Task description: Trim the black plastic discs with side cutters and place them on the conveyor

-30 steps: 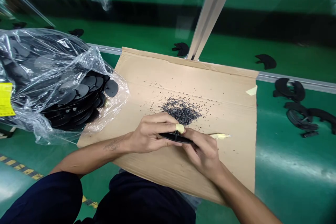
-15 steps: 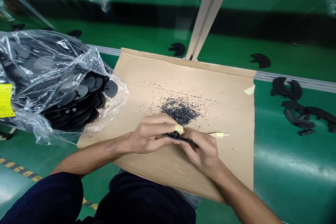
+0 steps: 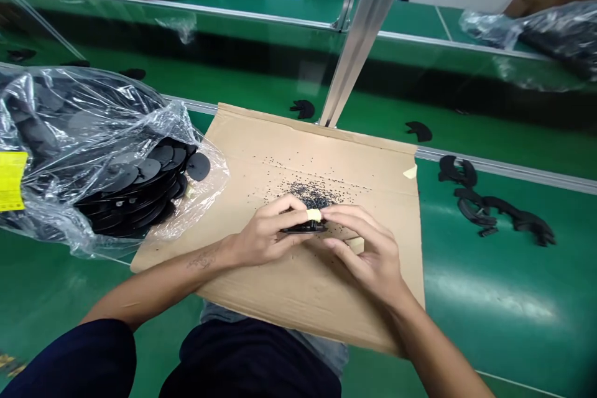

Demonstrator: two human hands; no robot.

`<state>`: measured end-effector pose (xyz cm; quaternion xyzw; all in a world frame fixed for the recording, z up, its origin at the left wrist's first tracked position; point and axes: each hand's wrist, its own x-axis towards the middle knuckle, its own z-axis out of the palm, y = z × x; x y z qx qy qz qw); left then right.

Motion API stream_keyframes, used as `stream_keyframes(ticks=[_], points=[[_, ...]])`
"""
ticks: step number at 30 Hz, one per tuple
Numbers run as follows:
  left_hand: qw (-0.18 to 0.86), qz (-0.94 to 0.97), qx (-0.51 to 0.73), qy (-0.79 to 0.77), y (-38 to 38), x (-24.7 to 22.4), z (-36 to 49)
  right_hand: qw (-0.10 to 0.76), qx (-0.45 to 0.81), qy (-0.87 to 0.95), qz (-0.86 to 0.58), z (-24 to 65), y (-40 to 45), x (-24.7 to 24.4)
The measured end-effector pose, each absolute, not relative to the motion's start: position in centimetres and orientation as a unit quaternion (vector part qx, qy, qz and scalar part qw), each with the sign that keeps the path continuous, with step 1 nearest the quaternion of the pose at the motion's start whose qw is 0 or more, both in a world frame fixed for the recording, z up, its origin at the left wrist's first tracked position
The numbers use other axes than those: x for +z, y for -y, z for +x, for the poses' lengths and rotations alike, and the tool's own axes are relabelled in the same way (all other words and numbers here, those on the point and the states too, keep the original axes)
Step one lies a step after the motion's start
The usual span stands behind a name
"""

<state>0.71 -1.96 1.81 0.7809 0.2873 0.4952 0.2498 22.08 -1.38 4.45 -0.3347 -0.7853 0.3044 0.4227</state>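
My left hand (image 3: 268, 231) grips a round black disc (image 3: 303, 228) by its left side, above the cardboard sheet (image 3: 280, 286). A bit of yellow material (image 3: 314, 215) sits at the left fingertips, over the disc. My right hand (image 3: 368, 245) is at the right of the disc, its thumb and fingers apart, with a fingertip touching or very near the yellow bit. Just beyond the hands lies a pile of tiny black pieces (image 3: 313, 191), scattered at its edges. A pale yellow piece (image 3: 357, 244) on the cardboard is partly behind my right hand.
A clear plastic bag (image 3: 88, 130) of black discs (image 3: 135, 205) lies at the left. Curved black parts (image 3: 473, 208) rest on the green table (image 3: 489, 286) at the right. A metal post (image 3: 361, 43) rises beyond the cardboard.
The right thumb has come away from the disc and the right fingers have spread. The disc now lies flatter in my left hand. The view has tilted up, showing more of the back shelf.
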Motion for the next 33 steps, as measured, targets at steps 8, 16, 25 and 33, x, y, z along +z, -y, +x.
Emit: stream_keyframes(ticks=[8, 16, 25, 33], points=[[0.167, 0.823, 0.465, -0.282, 2.3, 1.9, 0.3, 0.400, 0.331, 0.787, -0.334, 21.5, 1.5, 5.2], [0.377, 0.778, 0.445, -0.231, 2.4, 3.4, -0.4, 0.362, 0.403, 0.792, -0.280, 22.2, 0.6, 6.2], [0.532, 0.692, 0.411, -0.260, 1.6, 4.1, -1.0, 0.340, 0.345, 0.845, -0.229, 22.0, 1.4, 7.3], [0.432, 0.739, 0.433, -0.283, 2.0, 4.0, -0.6, 0.365, 0.331, 0.820, -0.291, 21.6, 1.8, 6.6]])
